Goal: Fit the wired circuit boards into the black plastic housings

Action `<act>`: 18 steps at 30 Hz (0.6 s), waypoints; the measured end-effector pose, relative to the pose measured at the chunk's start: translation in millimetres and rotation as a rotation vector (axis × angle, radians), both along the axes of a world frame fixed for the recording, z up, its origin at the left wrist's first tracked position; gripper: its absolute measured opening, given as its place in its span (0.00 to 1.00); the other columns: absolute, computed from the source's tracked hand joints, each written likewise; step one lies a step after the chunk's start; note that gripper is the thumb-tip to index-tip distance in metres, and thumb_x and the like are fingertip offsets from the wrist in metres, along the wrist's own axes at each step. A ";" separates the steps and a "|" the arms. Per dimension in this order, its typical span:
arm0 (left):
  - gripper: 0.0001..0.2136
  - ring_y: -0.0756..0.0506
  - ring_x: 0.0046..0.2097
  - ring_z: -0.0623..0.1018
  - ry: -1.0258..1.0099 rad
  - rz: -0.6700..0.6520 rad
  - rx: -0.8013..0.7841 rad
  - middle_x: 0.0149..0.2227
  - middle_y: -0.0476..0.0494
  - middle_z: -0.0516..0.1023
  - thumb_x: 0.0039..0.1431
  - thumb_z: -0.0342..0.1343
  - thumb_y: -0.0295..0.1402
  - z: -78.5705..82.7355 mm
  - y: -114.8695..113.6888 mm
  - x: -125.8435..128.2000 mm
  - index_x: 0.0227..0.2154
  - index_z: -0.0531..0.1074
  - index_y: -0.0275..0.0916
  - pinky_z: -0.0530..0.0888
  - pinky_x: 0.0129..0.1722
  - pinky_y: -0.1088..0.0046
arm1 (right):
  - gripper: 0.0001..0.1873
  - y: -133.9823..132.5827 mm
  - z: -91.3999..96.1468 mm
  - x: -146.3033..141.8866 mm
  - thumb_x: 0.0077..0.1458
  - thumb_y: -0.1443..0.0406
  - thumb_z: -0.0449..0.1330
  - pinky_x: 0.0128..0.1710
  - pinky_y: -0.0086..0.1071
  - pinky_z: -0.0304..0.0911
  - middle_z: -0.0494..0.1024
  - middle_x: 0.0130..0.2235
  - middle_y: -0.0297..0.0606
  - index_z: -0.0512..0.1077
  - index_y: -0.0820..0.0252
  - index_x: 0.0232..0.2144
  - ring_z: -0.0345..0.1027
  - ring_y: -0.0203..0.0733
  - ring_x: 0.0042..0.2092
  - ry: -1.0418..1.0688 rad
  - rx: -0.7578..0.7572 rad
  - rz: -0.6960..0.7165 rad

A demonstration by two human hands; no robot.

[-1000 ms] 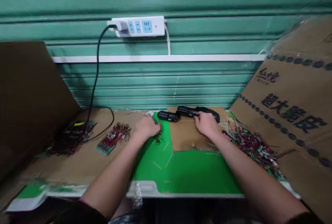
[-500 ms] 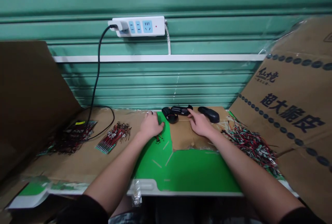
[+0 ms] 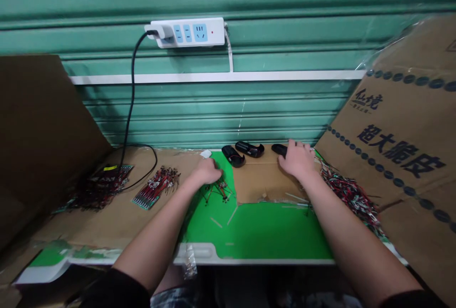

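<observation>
My left hand point(image 3: 207, 171) rests low over the green tabletop, its fingers curled downward and mostly hidden. From under it fans a small bunch of thin wired parts point(image 3: 221, 190). A small white piece point(image 3: 205, 154) lies just beyond the knuckles. At the back right, my right hand point(image 3: 299, 157) is closed over a black plastic case point(image 3: 279, 149), whose left end shows past the thumb. Two more black cases with curved ends, one point(image 3: 232, 156) and another point(image 3: 249, 149), lie side by side to the left, touched by neither hand.
Wired circuit strips point(image 3: 153, 188) and a darker wired heap point(image 3: 96, 189) lie on cardboard at left. A tangled wire pile point(image 3: 351, 196) sits at right. Tall cardboard panels flank the table. A black cable point(image 3: 133, 84) hangs from a power strip point(image 3: 192, 32) on the green shutter.
My right hand has left the middle black case and moved right onto the rightmost one. My left hand has drawn back slightly, uncovering the white piece and more of the wired bunch.
</observation>
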State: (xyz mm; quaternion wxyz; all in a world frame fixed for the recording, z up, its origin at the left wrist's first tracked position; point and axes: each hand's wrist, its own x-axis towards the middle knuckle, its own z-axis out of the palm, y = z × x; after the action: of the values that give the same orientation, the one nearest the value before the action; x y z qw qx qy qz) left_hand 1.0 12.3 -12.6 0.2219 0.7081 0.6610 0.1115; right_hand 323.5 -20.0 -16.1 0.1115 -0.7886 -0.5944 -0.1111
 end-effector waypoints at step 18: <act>0.13 0.54 0.23 0.76 -1.299 -0.073 -0.404 0.29 0.48 0.79 0.49 0.75 0.29 29.1 -12.8 -2.3 0.36 0.79 0.34 0.73 0.24 0.80 | 0.29 5.0 3.0 3.6 0.48 0.58 0.67 0.55 0.43 0.67 0.79 0.49 0.50 0.73 0.62 0.52 0.72 0.58 0.51 0.392 0.268 0.213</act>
State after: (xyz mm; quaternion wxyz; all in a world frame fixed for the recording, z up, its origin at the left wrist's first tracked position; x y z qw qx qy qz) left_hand -1.3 -0.5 16.5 0.7052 0.4640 0.3772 0.3809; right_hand 327.1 -15.0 -13.1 0.3392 -0.7061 -0.6212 -0.0216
